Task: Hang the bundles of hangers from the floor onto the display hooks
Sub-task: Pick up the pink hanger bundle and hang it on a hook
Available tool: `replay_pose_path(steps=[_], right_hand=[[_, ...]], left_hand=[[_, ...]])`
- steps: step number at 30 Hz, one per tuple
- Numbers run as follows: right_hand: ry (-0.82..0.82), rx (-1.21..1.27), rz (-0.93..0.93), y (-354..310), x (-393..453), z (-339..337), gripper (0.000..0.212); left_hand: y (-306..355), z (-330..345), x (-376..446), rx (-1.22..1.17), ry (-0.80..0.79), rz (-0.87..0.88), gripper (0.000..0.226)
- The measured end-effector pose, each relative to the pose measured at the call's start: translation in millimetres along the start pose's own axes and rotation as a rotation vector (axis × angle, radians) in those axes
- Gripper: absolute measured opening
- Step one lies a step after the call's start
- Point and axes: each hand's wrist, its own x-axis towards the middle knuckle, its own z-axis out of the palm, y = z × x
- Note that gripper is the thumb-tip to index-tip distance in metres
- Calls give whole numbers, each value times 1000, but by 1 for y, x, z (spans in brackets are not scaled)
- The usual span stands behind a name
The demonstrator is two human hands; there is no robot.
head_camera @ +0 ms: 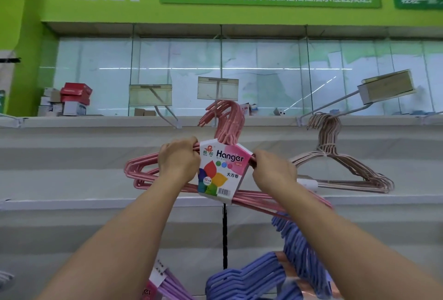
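- A pink hanger bundle (141, 175) (wrapped in a "Hanger" label (221, 170)) is held up at the middle display hook (217, 110).
- Its shoulders are gripped by the left hand (178, 159) and the right hand (273, 171).
- A beige hanger bundle (340, 168) is hung on the right hook (335, 105).

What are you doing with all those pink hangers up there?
A person is hanging a pink hanger bundle on a display hook. The left hand and right hand grip it on either side of its paper label, with the hanger hooks up at the display hook. A beige bundle already hangs to the right. Blue bundles sit lower down.
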Motion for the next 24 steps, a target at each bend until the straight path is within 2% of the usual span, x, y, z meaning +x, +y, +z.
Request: replay_pose_path(steps=[2,9,12,16,21,24], right_hand=[[-27,-44,-19,3,0,-9,18],[98,-20,-21,-11,-20,21,23],[91,-28,-33,-8,-17,22,28],[68,-15,-11,-2,-6,9,34],[225,-4,-38,-10,-23,28,29],[247,8,-29,-9,-21,34,29]], left_hand=[[4,1,-2,-28,-25,-16,11],[-12,10,-10,-1,3,-34,16],[-15,13,-12,-32,31,-54,20],[-14,10,-6,-60,-70,-34,24],[-27,11,-3,-32,-172,-78,29],[-30,11,0,-10,-207,-57,30]])
